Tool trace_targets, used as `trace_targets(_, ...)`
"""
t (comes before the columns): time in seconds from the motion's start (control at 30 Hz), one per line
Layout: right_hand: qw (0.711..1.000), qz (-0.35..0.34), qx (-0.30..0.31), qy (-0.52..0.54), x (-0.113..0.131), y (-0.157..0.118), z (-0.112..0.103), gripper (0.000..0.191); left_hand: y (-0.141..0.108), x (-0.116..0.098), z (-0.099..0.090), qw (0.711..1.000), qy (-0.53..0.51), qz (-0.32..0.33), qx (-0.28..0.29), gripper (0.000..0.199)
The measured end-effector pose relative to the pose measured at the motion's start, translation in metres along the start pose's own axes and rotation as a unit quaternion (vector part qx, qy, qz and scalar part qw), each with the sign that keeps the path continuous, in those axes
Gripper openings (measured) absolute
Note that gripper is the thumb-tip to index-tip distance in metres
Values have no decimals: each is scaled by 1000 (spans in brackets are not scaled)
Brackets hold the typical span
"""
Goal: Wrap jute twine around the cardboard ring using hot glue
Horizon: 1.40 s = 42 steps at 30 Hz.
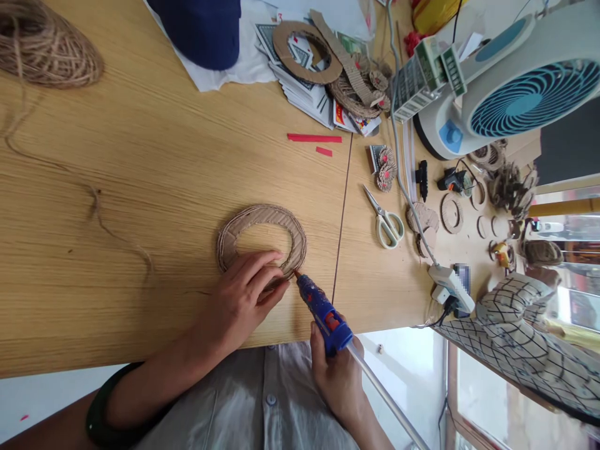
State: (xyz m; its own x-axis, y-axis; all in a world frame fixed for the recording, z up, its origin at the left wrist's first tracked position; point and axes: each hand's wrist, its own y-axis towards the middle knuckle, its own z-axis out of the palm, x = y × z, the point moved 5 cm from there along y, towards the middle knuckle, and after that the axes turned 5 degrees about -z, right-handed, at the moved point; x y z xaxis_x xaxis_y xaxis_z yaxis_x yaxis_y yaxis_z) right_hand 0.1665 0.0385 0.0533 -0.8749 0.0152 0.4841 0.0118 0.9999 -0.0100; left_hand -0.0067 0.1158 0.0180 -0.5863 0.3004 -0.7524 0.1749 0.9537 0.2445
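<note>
A cardboard ring (229,242) with twine round its outer edge lies flat on the wooden table. My left hand (248,294) rests on the ring's near side, its fingers bent and pressing the ring and twine. In my right hand (338,375) is a blue glue gun (321,312) with a long clear glue stick out of its back. The gun's nozzle touches or almost touches the ring's outer edge, just right of my left fingertips. A strand of twine (122,240) trails leftward toward a twine ball (56,50) at the upper left.
White-handled scissors (388,228) and red strips (314,138) lie beyond the ring. Farther off are playing cards (304,103), another cardboard ring (284,47), a dark blue cap (201,31), a fan (469,115) and a power strip (452,289) with its cable. A person's checked sleeve (510,306) is at right.
</note>
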Motion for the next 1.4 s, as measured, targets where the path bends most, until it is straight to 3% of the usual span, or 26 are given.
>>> trace_targets(0.67, 1000, -14, 1, -20, 3, 1, -2, 20, 0, 0, 1, 1000, 8, 12, -3, 13)
trace_targets(0.97, 1000, -10, -9, -12, -1, 8, 1, 19, -5, 3, -25, 997, 50, 44, 23, 24)
trace_targets(1.13, 998, -54, -10, -8, 4, 4, -1, 17, -11, 11, -19, 998, 47, 42, 25, 25)
trace_targets(1.4, 996, -80, -36, -35, 4, 1, 0, 20, -17, 3, -12, 997, 66, 40, 6, 24)
